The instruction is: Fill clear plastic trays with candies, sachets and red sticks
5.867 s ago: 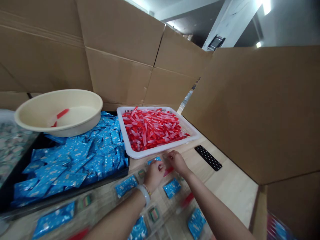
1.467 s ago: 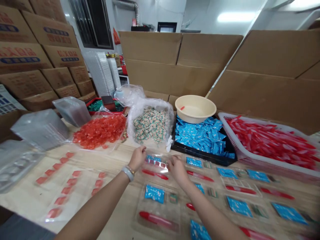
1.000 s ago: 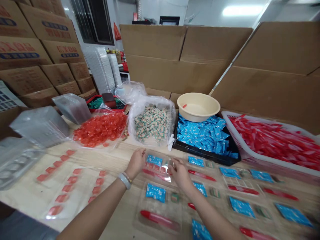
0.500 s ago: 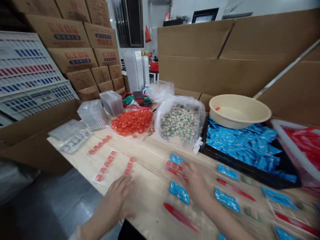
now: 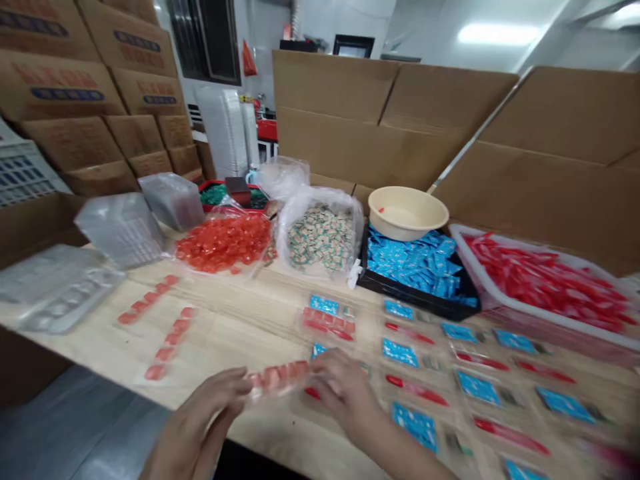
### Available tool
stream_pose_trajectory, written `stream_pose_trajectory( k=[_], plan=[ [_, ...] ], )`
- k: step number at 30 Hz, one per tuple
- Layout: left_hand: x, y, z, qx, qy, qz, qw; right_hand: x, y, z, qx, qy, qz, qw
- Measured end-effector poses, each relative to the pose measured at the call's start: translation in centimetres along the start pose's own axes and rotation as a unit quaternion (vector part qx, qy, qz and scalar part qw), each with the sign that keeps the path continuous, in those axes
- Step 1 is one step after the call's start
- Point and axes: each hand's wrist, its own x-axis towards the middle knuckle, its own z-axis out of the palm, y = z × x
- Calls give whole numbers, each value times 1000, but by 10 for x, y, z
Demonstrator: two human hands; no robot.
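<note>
A clear plastic tray (image 5: 280, 377) with a row of small red-orange pieces is held up between my two hands, above the near edge of the table. My left hand (image 5: 213, 410) is closed on its left end, and my right hand (image 5: 347, 390) grips the right end, over a tray with a blue packet (image 5: 319, 349). Just beyond my right hand lies a filled tray (image 5: 327, 319) with a blue packet, red pieces and a red slim item. To the left, two more clear trays hold only rows of red pieces (image 5: 170, 343).
Along the back are a pile of red pieces (image 5: 225, 243), a bag of small printed packets (image 5: 320, 237), a black tray of blue packets (image 5: 415, 260), a cream basin (image 5: 407, 213) and a basket of red items (image 5: 545, 280). Several trays with blue packets (image 5: 477, 387) cover the right side.
My left hand has taken a clear tray of red pieces and brought it right. My right hand has left the filled tray and closed on the held tray's end. The view has turned right.
</note>
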Motion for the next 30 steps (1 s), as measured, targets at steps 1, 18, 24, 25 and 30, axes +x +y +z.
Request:
stream_pose_trajectory(
  k=[1, 18, 24, 25, 30],
  plan=[
    [16, 10, 14, -51, -15, -35, 998, -11, 10, -10, 31, 57, 56, 996],
    [20, 21, 134, 143, -176, 69, 971, -59, 64, 1, -324, 24, 172, 930],
    [-1, -39, 49, 274, -95, 32, 956, -29, 51, 27, -344, -47, 67, 935],
    [-11, -56, 28, 307, -73, -1, 949, -18, 46, 30, -345, -53, 57, 935],
    [-70, -104, -27, 340, -111, -32, 933, 39, -3, 73, -283, -151, -98, 942]
  ],
)
